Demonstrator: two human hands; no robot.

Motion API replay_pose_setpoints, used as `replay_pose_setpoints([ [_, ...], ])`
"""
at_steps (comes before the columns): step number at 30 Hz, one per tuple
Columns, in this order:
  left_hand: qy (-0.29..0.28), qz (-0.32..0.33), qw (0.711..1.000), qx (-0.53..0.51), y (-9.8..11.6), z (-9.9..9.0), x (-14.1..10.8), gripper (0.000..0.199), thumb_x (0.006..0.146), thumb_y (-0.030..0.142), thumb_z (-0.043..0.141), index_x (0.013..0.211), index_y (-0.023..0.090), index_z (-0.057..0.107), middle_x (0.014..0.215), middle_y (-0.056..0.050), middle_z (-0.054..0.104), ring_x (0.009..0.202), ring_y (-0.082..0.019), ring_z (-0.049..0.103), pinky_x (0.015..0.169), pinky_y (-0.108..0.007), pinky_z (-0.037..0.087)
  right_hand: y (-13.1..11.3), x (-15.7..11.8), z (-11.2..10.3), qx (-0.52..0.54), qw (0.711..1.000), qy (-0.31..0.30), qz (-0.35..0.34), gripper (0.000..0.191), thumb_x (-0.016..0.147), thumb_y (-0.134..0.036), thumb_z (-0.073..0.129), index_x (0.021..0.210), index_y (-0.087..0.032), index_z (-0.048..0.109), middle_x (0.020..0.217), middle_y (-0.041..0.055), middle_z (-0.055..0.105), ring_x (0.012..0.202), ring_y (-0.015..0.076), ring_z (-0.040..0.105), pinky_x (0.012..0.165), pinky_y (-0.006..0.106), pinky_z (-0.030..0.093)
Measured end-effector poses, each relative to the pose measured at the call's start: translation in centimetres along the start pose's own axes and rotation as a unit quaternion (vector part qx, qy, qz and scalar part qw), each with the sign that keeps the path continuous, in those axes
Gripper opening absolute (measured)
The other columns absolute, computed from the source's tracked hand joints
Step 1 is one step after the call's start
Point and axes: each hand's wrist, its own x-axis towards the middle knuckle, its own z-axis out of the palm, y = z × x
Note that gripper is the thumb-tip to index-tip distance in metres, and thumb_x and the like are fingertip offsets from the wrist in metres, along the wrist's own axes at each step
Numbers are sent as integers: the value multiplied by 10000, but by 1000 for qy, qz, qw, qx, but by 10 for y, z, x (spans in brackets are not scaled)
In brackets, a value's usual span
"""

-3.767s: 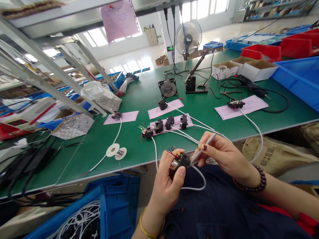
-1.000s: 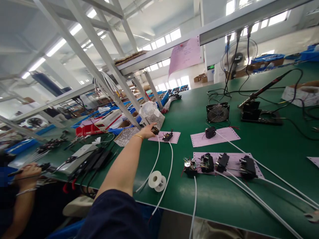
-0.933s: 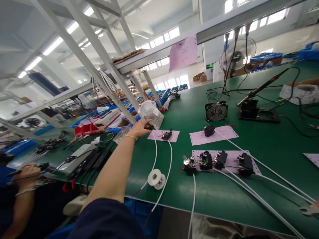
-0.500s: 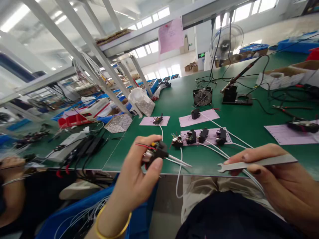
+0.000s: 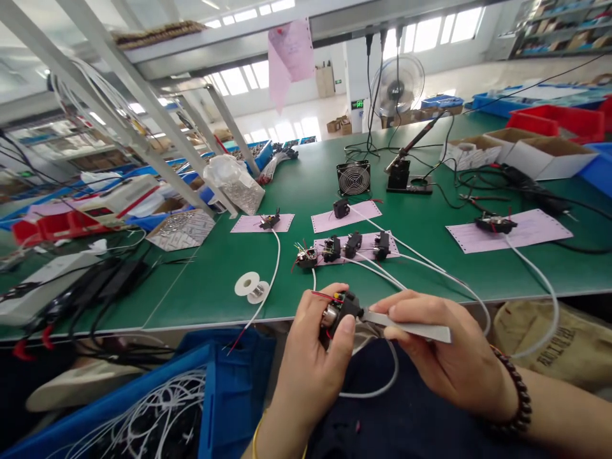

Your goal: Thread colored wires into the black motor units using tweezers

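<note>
Between the thumb and fingers of my left hand (image 5: pixel 313 357) is a small black electronic assembly (image 5: pixel 351 306) with a round metal part, red wires and a white cable. My right hand (image 5: pixel 444 344) pinches a flat grey wrench (image 5: pixel 414 326). The wrench's head meets the right side of the assembly, near where the cable comes out; the exact contact is too small to make out. Just beyond my hands, several similar assemblies (image 5: pixel 352 245) sit in a row on and beside a pink sheet (image 5: pixel 368 255), their white cables trailing toward me.
A soldering iron (image 5: pixel 414 143) rests in its stand behind a small fan (image 5: pixel 354 178). To the left lies a solder spool (image 5: pixel 252 287) near the front edge of the green table (image 5: pixel 191 280). A blue crate (image 5: pixel 234 389) of white cables stands below. Open boxes (image 5: pixel 540 153) sit at right.
My hands have come together: the wrench has moved left to the assembly, and the assembly now sits further right. The camera view has turned right, bringing the solder spool into sight.
</note>
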Motion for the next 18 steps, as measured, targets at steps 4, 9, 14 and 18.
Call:
replay_pose_setpoints([
  [4, 8, 4, 1000, 13, -2, 3, 0, 310, 1081, 415, 576, 1358, 301, 653, 1266, -47, 644, 1085, -204, 656, 930, -299, 510, 2, 0, 2, -10, 1000, -9, -9, 50, 1137, -261, 574, 1152, -213, 582, 1007, 79, 777, 870, 192, 778, 766, 273, 617],
  [9, -37, 47, 995, -81, -8, 7, -3, 361, 1106, 500, 520, 1418, 347, 617, 1152, -20, 589, 966, -183, 592, 862, -291, 483, 23, 5, 7, 342, 891, -20, 296, 297, 1095, -490, 667, 1007, -222, 574, 833, 11, 758, 661, 128, 750, 634, 201, 614],
  [14, -54, 80, 985, -140, -8, 9, -7, 411, 1095, 556, 522, 1430, 336, 610, 1151, -28, 566, 1017, -203, 575, 901, -308, 475, 40, 6, 15, 572, 689, -40, 443, 494, 887, -581, 894, 919, -188, 597, 686, -9, 727, 489, 95, 659, 495, 151, 539],
  [18, -32, 35, 996, -70, -6, 10, -8, 337, 1104, 425, 529, 1417, 332, 610, 1162, -24, 575, 964, -184, 580, 861, -292, 465, 28, 0, 7, 405, 851, 65, 327, 313, 1062, -490, 729, 971, -217, 606, 846, 3, 774, 638, 101, 728, 624, 173, 602],
])
